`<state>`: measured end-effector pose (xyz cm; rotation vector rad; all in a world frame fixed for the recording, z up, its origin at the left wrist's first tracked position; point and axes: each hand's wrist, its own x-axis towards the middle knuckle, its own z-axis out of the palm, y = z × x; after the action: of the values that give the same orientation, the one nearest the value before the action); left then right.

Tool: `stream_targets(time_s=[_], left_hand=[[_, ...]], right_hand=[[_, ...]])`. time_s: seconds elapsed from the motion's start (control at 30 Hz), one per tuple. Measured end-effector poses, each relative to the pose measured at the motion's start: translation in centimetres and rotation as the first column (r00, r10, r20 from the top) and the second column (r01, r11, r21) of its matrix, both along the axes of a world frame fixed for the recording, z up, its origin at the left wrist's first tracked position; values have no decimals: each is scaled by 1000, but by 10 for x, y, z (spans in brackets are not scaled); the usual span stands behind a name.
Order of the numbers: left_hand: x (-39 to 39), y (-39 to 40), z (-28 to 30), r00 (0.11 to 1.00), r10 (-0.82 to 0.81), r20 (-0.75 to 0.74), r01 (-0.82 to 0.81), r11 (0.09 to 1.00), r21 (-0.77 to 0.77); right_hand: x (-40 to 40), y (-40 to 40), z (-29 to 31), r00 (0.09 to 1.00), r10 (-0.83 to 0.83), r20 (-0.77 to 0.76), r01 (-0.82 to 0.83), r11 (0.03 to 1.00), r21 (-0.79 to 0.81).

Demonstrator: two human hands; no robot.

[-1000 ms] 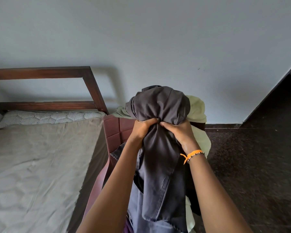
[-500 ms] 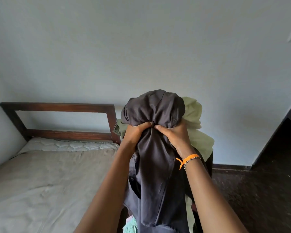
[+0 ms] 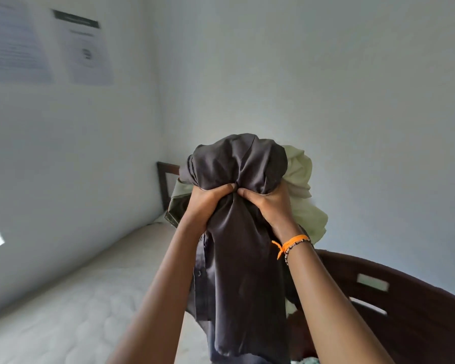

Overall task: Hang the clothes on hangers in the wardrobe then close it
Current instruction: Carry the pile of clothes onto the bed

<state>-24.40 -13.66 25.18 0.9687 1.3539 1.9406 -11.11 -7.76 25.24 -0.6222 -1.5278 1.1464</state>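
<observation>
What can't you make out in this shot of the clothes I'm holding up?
- Papers on the wall, head view: text motion-blurred, unreadable.
- Pale green garment: mostly hidden behind the dark shirt.
- Shirt's hem: cut off by the bottom edge.
- Headboard: mostly hidden by the clothes.
- Wardrobe and hangers: out of view.

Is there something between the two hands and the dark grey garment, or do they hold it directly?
Nothing is between them. The left hand and the right hand both grip the dark grey garment directly, side by side. A pale green cloth is bunched behind it. No wardrobe is in view.
</observation>
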Motion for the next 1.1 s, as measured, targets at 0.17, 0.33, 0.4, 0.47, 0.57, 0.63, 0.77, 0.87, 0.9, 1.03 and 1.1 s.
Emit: stream_targets(time_s=[0.17,0.33,0.4,0.47,0.57,0.63,0.77,0.87,0.9,1.03,1.1], left_hand=[[-105,-114,3,981,156,-115,-154,988,25],[-214,-233,-7,939,277,-202,-285,958,-10],[-251,-275,-15,926,317,-204,-328,944,-26],[-287,-313,-29,912,360,-198,-379,923,-64],[-337,-364,-57,888,428,-169,-453,878,-155],[-366,-394,-80,875,465,-134,-484,848,-216],[-405,-440,-141,856,515,-32,-499,810,-308],[-437,-467,-215,828,560,1,-473,700,-535],[-451,-474,-253,817,577,14,-435,631,-642],[-460,-499,-371,844,521,123,-185,500,-846],[-430,-501,-344,860,480,174,-143,553,-821]], right_hand=[[-116,-92,-2,989,144,-37,-145,989,-25],[-236,-189,-24,973,229,-23,-230,968,-99],[-281,-227,-36,960,279,-18,-279,952,-129],[-322,-260,-51,943,333,-9,-330,930,-164],[-376,-303,-79,915,402,22,-388,894,-225],[-408,-330,-101,885,465,39,-439,859,-264],[-457,-369,-159,826,557,84,-486,781,-392],[-491,-385,-225,796,558,235,-406,780,-477],[-498,-390,-248,764,577,288,-379,763,-523],[-504,-409,-322,582,713,391,-300,635,-712],[-501,-415,-343,504,747,434,-277,615,-738]])
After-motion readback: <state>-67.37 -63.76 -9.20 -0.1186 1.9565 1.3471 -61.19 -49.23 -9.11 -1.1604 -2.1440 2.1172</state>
